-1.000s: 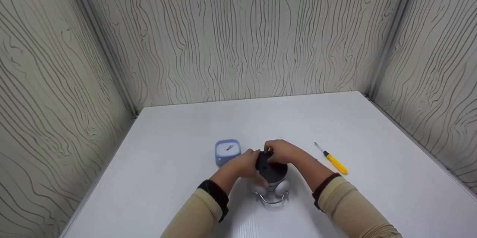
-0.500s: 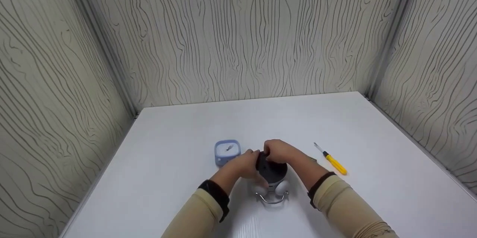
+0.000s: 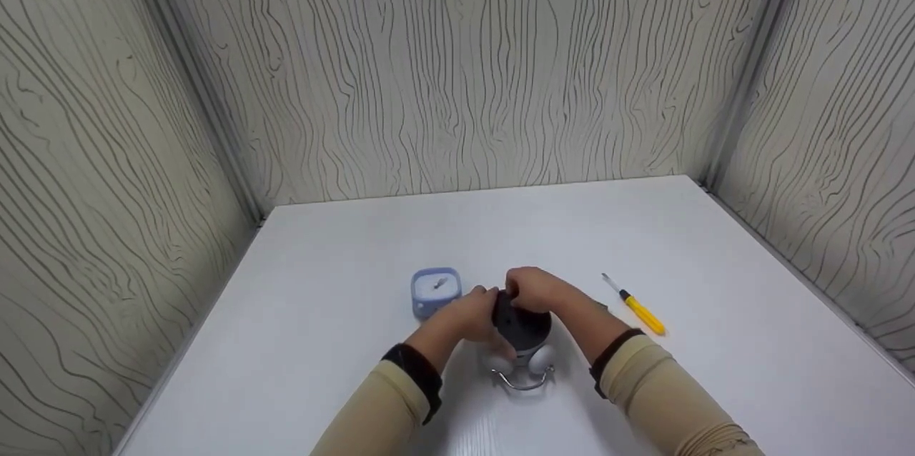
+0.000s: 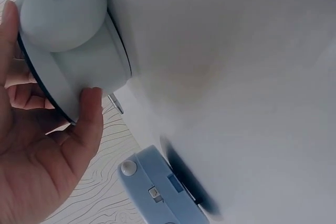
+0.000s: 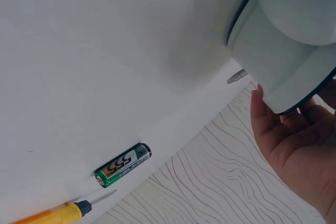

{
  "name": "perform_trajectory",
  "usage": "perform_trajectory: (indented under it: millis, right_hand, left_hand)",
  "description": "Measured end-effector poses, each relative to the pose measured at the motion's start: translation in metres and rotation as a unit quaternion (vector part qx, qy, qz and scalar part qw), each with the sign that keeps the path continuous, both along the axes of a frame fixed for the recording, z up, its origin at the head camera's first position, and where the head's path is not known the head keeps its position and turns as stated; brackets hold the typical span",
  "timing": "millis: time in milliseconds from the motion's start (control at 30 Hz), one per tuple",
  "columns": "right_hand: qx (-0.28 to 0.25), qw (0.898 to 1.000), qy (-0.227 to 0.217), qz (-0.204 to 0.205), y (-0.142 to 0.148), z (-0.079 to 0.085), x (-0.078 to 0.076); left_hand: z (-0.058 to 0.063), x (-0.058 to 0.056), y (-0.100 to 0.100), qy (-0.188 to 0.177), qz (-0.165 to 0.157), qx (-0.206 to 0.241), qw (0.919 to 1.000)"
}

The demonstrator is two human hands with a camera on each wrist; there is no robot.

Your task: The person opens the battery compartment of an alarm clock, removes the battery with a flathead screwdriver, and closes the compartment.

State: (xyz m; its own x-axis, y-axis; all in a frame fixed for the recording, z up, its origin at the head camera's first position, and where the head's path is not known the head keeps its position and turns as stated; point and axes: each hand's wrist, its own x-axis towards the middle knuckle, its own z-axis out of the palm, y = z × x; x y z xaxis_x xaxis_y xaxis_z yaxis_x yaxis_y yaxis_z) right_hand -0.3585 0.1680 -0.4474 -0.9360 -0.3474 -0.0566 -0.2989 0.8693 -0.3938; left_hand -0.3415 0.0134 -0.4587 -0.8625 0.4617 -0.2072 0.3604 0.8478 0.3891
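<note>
A white twin-bell alarm clock (image 3: pixel 527 333) lies face down, its black back up and its bells and handle towards me. My left hand (image 3: pixel 468 316) grips it from the left; in the left wrist view the fingertips press the white casing (image 4: pixel 89 69) below one bell (image 4: pixel 65 11). Over the far part of the black back, my right hand (image 3: pixel 535 289) bends its fingers. The right wrist view shows one of its fingers against the clock's side (image 5: pixel 278 59), the others curled at the back's edge. What these fingertips pinch on the back is hidden.
A small blue square alarm clock (image 3: pixel 429 302) stands just left of my left hand. On the right lies a screwdriver (image 3: pixel 645 314) with a yellow handle. A green-and-black 555 battery (image 5: pixel 123 164) lies near it, mostly behind my right forearm in the head view.
My right hand's fingers have curled in closer on the clock's back, and the right forearm has shifted slightly left, uncovering a bit of the battery. The left hand and the clock hold still.
</note>
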Motion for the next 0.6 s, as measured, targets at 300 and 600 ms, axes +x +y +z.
perform_trajectory:
  millis: [300, 600]
  right_hand:
    - [-0.012, 1.000, 0.010, 0.008, 0.0011, -0.0020, 0.0008]
    - [-0.026, 0.999, 0.035, 0.016, 0.0039, -0.0070, -0.0001]
  left_hand:
    - [0.0002, 0.0016, 0.0007, 0.000, 0.002, -0.005, 1.0000]
    - [0.0035, 0.0057, 0.0044, 0.000, 0.018, -0.005, 0.9998]
